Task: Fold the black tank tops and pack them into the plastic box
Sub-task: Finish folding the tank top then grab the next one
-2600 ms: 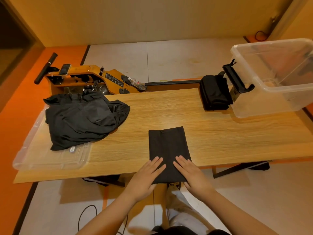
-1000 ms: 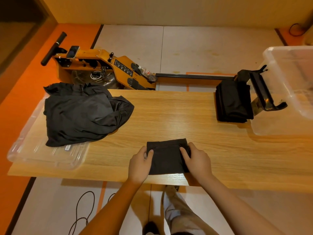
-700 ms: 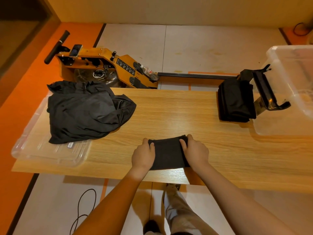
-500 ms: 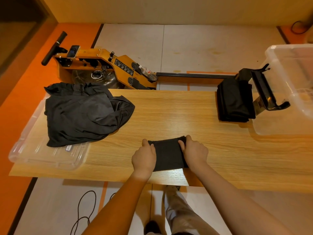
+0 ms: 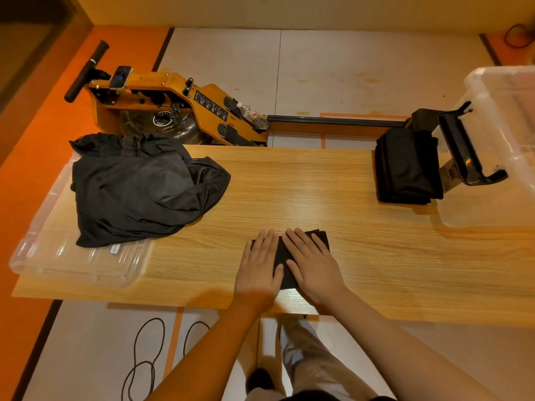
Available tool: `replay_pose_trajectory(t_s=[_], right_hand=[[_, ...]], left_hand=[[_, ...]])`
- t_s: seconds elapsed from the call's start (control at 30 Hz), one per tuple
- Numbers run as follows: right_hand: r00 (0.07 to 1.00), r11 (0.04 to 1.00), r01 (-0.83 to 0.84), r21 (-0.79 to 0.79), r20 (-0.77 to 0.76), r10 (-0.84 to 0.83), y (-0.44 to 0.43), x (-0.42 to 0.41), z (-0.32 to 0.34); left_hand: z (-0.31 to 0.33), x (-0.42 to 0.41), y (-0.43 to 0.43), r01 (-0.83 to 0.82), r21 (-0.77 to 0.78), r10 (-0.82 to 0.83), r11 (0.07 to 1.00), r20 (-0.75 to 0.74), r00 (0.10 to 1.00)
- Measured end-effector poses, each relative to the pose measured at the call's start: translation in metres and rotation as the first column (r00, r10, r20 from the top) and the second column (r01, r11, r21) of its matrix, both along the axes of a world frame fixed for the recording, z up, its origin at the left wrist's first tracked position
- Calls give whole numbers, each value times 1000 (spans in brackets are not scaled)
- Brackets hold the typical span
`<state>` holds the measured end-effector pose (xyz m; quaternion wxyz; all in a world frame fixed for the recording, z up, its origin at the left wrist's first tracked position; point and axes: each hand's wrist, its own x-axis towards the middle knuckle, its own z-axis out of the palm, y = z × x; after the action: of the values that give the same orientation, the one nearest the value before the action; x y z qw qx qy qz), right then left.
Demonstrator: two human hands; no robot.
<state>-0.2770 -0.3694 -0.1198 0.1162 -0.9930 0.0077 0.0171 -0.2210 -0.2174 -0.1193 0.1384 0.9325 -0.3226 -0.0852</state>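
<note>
**Mia:** Where is the top now?

**Sam:** The small folded black tank top [image 5: 280, 253] lies near the front edge of the long wooden table [image 5: 289, 183]. The left hand [image 5: 257, 264] and the right hand [image 5: 312, 264] lie flat on it. The fingers are straight and close together. They press down and pinch nothing.

**Mia:** What could go wrong?

**Sam:** I think the soft cloth may spring open when the hands lift off. Then the fold is lost.

**Mia:** And carrying it?

**Sam:** The big clear plastic box [image 5: 506, 117] is well apart, at the right end. A stack of folded black tops [image 5: 408, 169] sits near it. If a hand grabs only one edge, the top may flop open on the way. It could also bump that stack.

**Mia:** And the messy heap of black tops [image 5: 139, 189]?

**Sam:** It is off to the left, on a clear plastic lid [image 5: 81, 264]. I think it makes no trouble.
</note>
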Motion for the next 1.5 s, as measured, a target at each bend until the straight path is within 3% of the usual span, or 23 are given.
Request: replay_pose_trajectory(t_s=[0.27,0.67,0.77,0.83,0.93,1.0,1.07,1.2,1.37,1.5], right_hand=[[996,996,85,32,-25,-84,6,-4,1],[978,981,189,50,-97,-183,30,-44,5],[971,977,210,31,-120,-205,34,-48,7],[975,980,193,38,-115,-188,30,-51,11],[992,988,124,89,-44,-121,27,-61,19],[1000,999,29,43,3,-29,29,-73,20],[999,998,-35,-49,-12,34,31,-86,14],[997,996,47,-72,-50,-51,34,-97,6],[999,999,34,34,-29,-33,31,-108,18],[996,981,80,175,10,-83,22,-125,24]], left_hand=[[1,-2,2,-9,57,10,998,-13,1000],[-1,-29,21,92,104,-90,990,-30,996],[5,-23,23,164,178,-165,970,-9,986],[12,-23,25,192,196,-190,962,-29,981],[20,-33,38,132,100,-126,986,-58,990],[18,-41,50,178,83,-173,981,-61,983],[16,-46,60,247,151,-242,957,-52,969],[14,-54,66,229,231,-246,946,48,968],[6,-66,79,179,161,-202,971,140,969],[13,-72,84,144,-93,-141,985,30,989]])
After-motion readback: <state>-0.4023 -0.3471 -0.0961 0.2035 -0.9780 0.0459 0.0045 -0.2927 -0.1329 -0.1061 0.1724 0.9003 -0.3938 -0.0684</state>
